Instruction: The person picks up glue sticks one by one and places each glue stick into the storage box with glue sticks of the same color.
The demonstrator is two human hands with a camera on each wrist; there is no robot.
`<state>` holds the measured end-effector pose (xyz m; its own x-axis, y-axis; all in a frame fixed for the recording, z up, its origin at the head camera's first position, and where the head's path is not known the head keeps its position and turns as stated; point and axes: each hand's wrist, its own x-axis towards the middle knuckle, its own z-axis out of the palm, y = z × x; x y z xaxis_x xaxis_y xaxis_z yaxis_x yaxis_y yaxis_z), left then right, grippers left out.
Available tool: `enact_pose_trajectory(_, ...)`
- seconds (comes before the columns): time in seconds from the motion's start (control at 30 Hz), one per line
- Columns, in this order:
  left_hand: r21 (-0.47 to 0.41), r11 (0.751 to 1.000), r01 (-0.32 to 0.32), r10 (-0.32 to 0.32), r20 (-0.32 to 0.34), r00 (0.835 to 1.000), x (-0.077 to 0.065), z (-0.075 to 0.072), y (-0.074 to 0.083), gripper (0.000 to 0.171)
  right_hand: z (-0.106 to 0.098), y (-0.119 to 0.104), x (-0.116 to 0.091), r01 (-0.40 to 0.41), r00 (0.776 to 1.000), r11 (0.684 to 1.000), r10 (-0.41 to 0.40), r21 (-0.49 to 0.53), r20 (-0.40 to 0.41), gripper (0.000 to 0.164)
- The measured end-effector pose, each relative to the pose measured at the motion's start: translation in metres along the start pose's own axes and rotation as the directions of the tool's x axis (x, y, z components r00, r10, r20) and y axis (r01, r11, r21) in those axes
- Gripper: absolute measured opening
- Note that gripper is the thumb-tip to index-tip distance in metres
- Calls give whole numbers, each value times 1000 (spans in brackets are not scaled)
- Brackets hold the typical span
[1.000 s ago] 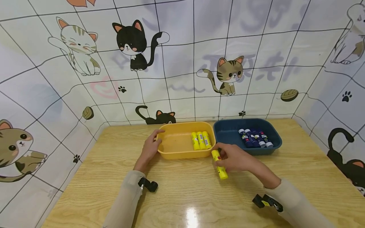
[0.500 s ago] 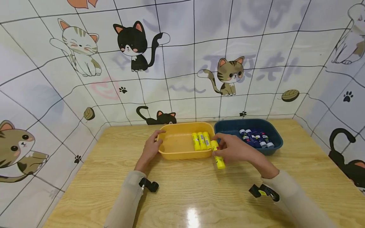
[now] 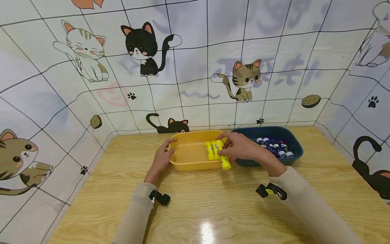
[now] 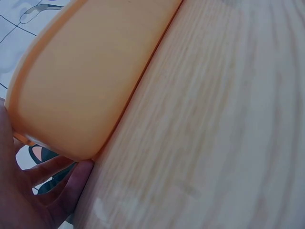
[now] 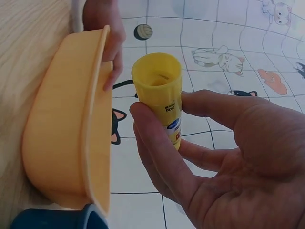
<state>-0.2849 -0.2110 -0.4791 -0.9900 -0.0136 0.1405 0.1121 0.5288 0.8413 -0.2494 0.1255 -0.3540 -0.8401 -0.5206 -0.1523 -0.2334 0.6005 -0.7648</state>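
Observation:
A yellow glue stick (image 3: pixel 224 159) is held by my right hand (image 3: pixel 243 146), pinched between thumb and fingers. It hangs tilted over the right end of the yellow tray (image 3: pixel 192 166), its lower end reaching past the front rim. The right wrist view shows the hollow bottom of this glue stick (image 5: pixel 157 81) and part of its label. Several more yellow glue sticks (image 3: pixel 210 151) lie side by side in the tray, partly covered by the held one. My left hand (image 3: pixel 161 157) grips the tray's left end, thumb and fingers at the rim and outer wall.
A dark blue tray (image 3: pixel 250 163) stands just right of the yellow one, partly behind my right hand. Several dark blue tubes with white caps (image 3: pixel 275 148) lie in it. The wooden table (image 3: pixel 189 200) meets a wall sheet with cat prints (image 3: pixel 195 101) behind the trays.
My right hand has carried the glue stick up and leftward, from in front of the gap between the trays to over the yellow tray's right end. The left hand has stayed in place.

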Motion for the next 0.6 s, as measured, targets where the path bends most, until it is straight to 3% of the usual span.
enact_pose_trajectory(0.33, -3, 1000, -2, 2, 7, 1000, 1, 0, 1, 42, -11, -19, 26, -23, 999, 999, 21, 39, 40, 61)
enact_pose_trajectory(0.6, 7, 1000, -1, 1, 2, 1000, 0, 0, 1, 42, -10, -22, 44, -19, 999, 998, 16, 60, 50, 61)
